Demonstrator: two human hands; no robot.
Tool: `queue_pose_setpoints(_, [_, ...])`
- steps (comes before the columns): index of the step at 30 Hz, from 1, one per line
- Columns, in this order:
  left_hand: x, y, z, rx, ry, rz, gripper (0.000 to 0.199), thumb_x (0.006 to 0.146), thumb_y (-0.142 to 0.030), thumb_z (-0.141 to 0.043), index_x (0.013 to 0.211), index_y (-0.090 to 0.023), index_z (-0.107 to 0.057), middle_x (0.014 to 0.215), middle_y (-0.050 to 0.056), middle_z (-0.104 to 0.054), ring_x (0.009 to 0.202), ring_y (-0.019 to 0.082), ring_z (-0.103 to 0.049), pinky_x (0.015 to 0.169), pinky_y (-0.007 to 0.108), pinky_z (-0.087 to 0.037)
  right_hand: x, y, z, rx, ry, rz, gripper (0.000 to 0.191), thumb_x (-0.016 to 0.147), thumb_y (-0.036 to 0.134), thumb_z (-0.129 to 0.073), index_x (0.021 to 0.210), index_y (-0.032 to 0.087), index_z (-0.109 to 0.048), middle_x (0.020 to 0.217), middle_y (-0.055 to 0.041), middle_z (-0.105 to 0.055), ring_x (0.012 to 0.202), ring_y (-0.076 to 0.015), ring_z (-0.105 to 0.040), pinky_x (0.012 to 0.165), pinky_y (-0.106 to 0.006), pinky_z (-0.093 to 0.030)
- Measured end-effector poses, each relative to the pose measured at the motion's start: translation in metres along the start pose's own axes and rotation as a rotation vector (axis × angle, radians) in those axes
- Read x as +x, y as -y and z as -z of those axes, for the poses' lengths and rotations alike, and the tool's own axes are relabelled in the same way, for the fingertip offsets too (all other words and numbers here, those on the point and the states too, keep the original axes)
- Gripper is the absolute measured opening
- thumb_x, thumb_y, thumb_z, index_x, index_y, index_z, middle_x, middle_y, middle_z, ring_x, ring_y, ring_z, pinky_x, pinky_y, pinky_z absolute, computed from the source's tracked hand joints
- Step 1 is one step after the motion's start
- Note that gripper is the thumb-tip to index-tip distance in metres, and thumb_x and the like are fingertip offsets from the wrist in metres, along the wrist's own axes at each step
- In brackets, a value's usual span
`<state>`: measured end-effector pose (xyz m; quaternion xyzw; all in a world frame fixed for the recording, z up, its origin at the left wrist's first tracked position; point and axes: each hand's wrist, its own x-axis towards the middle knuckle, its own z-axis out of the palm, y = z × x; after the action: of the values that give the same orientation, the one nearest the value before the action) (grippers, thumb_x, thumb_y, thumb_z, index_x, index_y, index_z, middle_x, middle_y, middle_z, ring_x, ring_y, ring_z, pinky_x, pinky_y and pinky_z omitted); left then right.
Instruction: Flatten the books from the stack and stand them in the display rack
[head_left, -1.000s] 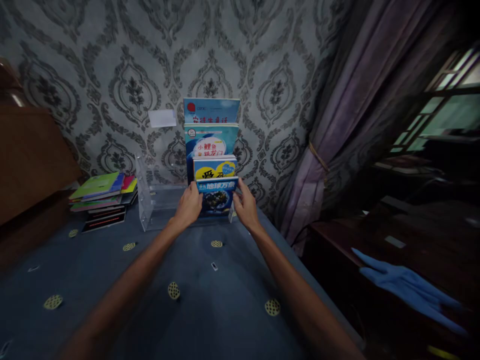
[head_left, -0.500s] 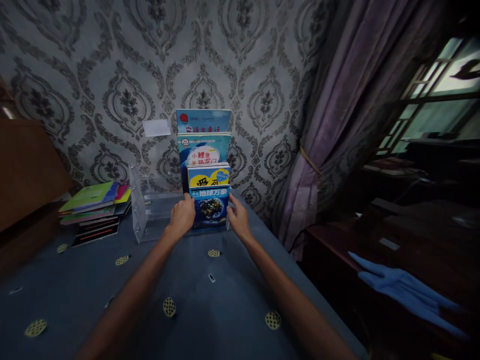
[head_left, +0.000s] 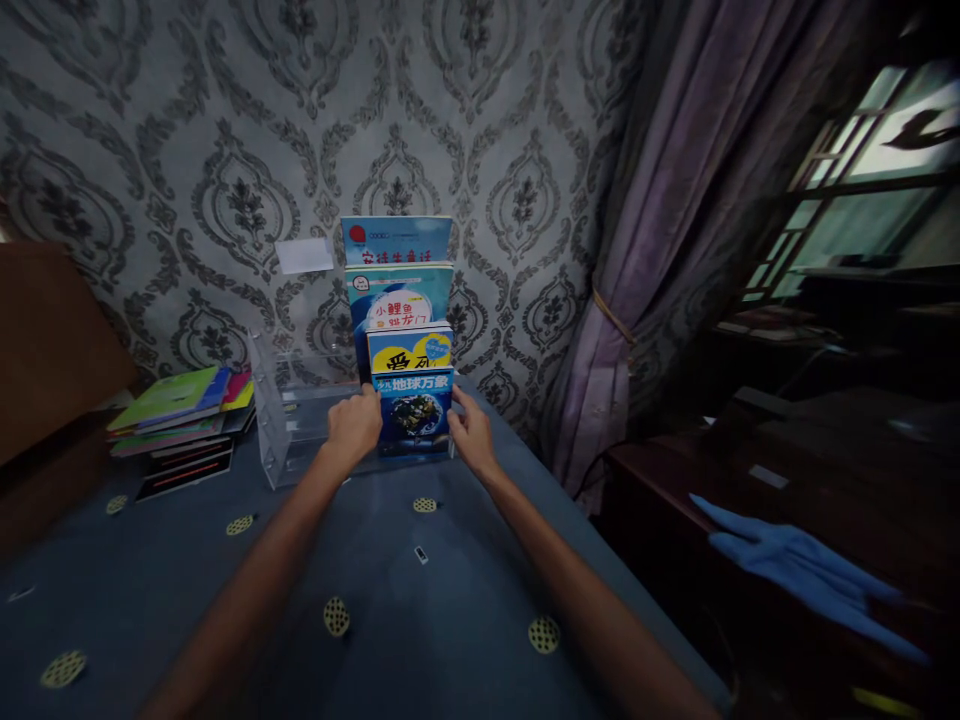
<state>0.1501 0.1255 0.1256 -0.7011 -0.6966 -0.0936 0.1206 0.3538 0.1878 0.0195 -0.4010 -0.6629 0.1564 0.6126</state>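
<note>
Head: Earth-cover book [head_left: 413, 415] between both hands [head_left: 355, 427] [head_left: 472, 434]

Blue patterned bench [head_left: 465, 630]: clear tiered rack [head_left: 268, 420] standing near wall, booklet stack [head_left: 176, 410] just left of it.

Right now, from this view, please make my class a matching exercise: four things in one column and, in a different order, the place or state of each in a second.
Column one
1. Earth-cover book
2. Stack of booklets
3. Blue glove
4. Purple curtain

Column two
A. Gathered in by a band
B. Between the left hand and the right hand
C. On the dark surface at the far right
D. On the blue tablecloth, left of the clear acrylic rack

Right pairs: 1-B; 2-D; 3-C; 4-A
</note>
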Motion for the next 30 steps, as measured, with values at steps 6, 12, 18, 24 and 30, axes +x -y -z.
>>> queue_pose_setpoints(6, [-0.005,0.002,0.002,0.008,-0.001,-0.006,0.043,0.107,-0.031,-0.021,0.126,-0.009,-0.053,0.103,0.021,-0.075,0.101,0.035,-0.074,0.083,0.043,-0.055,0.001,0.004,0.004,0.025,0.052,-0.014,0.056,0.088,0.028,-0.051,0.143,0.019,-0.058,0.138,-0.0118,-0.065,0.121,-0.0286,-0.064,0.097,-0.043,-0.057])
queue_pose_setpoints(12, [-0.014,0.001,0.008,0.010,0.027,-0.011,0.042,0.107,-0.030,-0.021,0.126,-0.009,-0.052,0.105,0.021,-0.075,0.102,0.035,-0.073,0.084,0.044,-0.054,0.001,0.011,0.006,0.021,0.050,-0.025,0.055,0.087,0.026,-0.050,0.141,0.018,-0.060,0.138,-0.0124,-0.065,0.123,-0.0291,-0.063,0.100,-0.045,-0.055])
queue_pose_setpoints(18, [-0.026,-0.002,0.014,-0.015,0.059,0.010,0.039,0.108,-0.033,-0.022,0.125,-0.012,-0.050,0.105,0.019,-0.075,0.101,0.035,-0.073,0.084,0.043,-0.053,-0.005,0.015,0.009,-0.047,0.042,-0.046,0.054,0.088,0.025,-0.048,0.140,0.015,-0.060,0.136,-0.0131,-0.066,0.114,-0.0284,-0.067,0.098,-0.046,-0.055])
queue_pose_setpoints(24, [-0.035,-0.003,0.015,-0.038,0.061,0.006,0.038,0.108,-0.034,-0.023,0.123,-0.013,-0.050,0.105,0.018,-0.075,0.099,0.035,-0.074,0.083,0.044,-0.053,-0.012,0.024,0.014,-0.091,0.043,-0.057,0.053,0.089,0.024,-0.047,0.140,0.017,-0.061,0.132,-0.0110,-0.069,0.100,-0.0265,-0.071,0.093,-0.044,-0.057])
queue_pose_setpoints(30, [-0.041,-0.003,0.013,-0.042,0.052,0.005,0.037,0.107,-0.035,-0.023,0.120,-0.015,-0.051,0.104,0.017,-0.075,0.097,0.036,-0.074,0.081,0.044,-0.054,-0.018,0.031,0.018,-0.105,0.036,-0.069,0.054,0.089,0.023,-0.045,0.140,0.017,-0.061,0.132,-0.0107,-0.070,0.096,-0.0264,-0.071,0.093,-0.045,-0.056])
